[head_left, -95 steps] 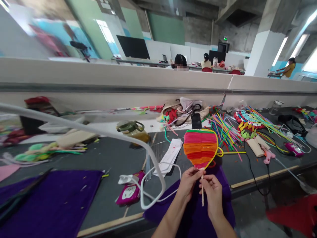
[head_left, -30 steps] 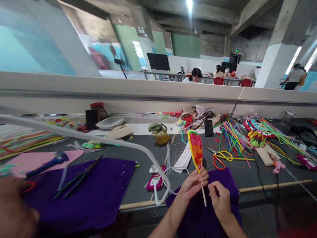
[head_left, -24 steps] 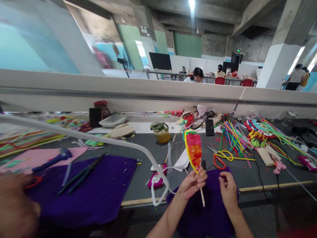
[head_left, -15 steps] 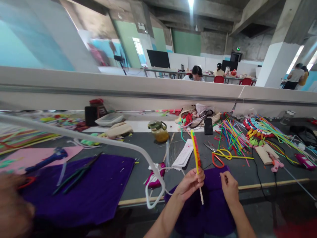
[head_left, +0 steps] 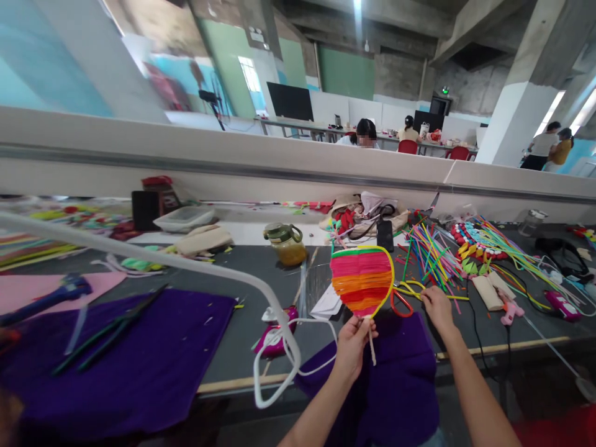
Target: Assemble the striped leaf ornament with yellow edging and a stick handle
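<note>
My left hand (head_left: 352, 343) pinches the white stem of a fan-shaped pipe-cleaner craft (head_left: 362, 280), striped pink, orange and red with a yellow rim, held upright and facing me. My right hand (head_left: 434, 303) reaches forward over the table edge, fingers near red-handled scissors (head_left: 401, 302) and a yellow pipe cleaner loop (head_left: 412, 288); it holds nothing that I can see. A purple cloth (head_left: 393, 372) lies under both hands.
A pile of coloured pipe cleaners (head_left: 431, 250) lies right of centre. An amber jar (head_left: 285, 243), a phone (head_left: 385, 234), a pink glue gun (head_left: 511, 308), a second purple cloth (head_left: 116, 360) and a white tube (head_left: 186, 267) crossing the view. Other people sit at far tables.
The craft turned from edge-on to facing me. My right hand let go of the stem and moved forward toward the scissors. The view shifted slightly left.
</note>
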Available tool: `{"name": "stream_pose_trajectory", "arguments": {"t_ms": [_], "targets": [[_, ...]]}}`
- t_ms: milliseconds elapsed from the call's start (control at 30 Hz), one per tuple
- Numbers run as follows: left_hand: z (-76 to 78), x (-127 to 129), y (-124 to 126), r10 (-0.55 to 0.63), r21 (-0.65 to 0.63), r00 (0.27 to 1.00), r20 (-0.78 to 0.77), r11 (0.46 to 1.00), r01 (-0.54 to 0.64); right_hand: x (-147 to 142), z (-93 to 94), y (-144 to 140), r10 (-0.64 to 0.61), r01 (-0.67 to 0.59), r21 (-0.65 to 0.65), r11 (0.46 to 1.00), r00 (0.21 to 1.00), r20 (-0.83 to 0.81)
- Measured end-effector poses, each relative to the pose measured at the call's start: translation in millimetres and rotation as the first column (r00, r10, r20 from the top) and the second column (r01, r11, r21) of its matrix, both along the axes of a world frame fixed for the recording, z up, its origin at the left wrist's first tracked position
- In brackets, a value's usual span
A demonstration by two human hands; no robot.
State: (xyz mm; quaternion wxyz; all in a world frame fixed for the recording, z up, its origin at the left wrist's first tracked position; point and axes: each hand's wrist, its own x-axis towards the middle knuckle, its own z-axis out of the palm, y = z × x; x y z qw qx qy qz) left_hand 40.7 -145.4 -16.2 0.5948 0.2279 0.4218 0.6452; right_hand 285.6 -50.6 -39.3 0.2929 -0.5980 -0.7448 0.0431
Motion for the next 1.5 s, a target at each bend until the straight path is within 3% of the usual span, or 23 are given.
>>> {"name": "stream_pose_trajectory", "arguments": {"t_ms": [200,333,467,600,700,800,867,1067,1300,1500], "targets": [[-5.7,4,5,0.085,-0.005,0.994,-0.067,0.996,-0.086,-17,-9.0,22,0.086,-0.081,-0.04,0.996,0.985,0.151],[-7.2,6,7,0.115,0.001,0.989,-0.098,0.993,-0.115,-17,-3.1,24,0.093,-0.094,0.001,0.996,0.98,0.177],[-7.8,9,7,0.125,0.012,0.983,-0.133,0.992,-0.124,-15,21.2,19,0.054,-0.065,0.082,0.995,0.99,0.131],[-6.8,11,5,0.118,0.03,0.969,-0.216,0.993,-0.114,-19,62.2,5,0.018,-0.02,0.182,0.983,1.0,0.015],[-4.4,12,4,0.107,0.048,0.965,-0.241,0.994,-0.098,-25,96.3,-12,0.094,-0.073,0.216,0.974,0.992,-0.088],[-1.4,13,2,0.086,0.063,0.965,-0.248,0.995,-0.073,-32,125.0,-27,0.248,-0.191,0.212,0.958,0.926,-0.285],[0.9,14,2,0.076,0.073,0.964,-0.253,0.996,-0.06,-35,138.4,-33,0.273,-0.221,0.182,0.958,0.893,-0.357],[12.7,20,-4,0.038,0.083,0.967,-0.25,0.996,-0.017,-30,158.9,-51,0.226,-0.149,0.232,0.961,0.906,-0.357],[25.9,27,-24,-0.031,0.078,0.969,-0.246,0.996,0.052,-1,175.9,-73,0.246,-0.133,0.319,0.938,0.905,-0.346],[24.9,29,-33,-0.046,0.098,0.971,-0.237,0.993,0.071,-7,172.9,-63,0.209,-0.084,0.34,0.937,0.914,-0.349]]}}
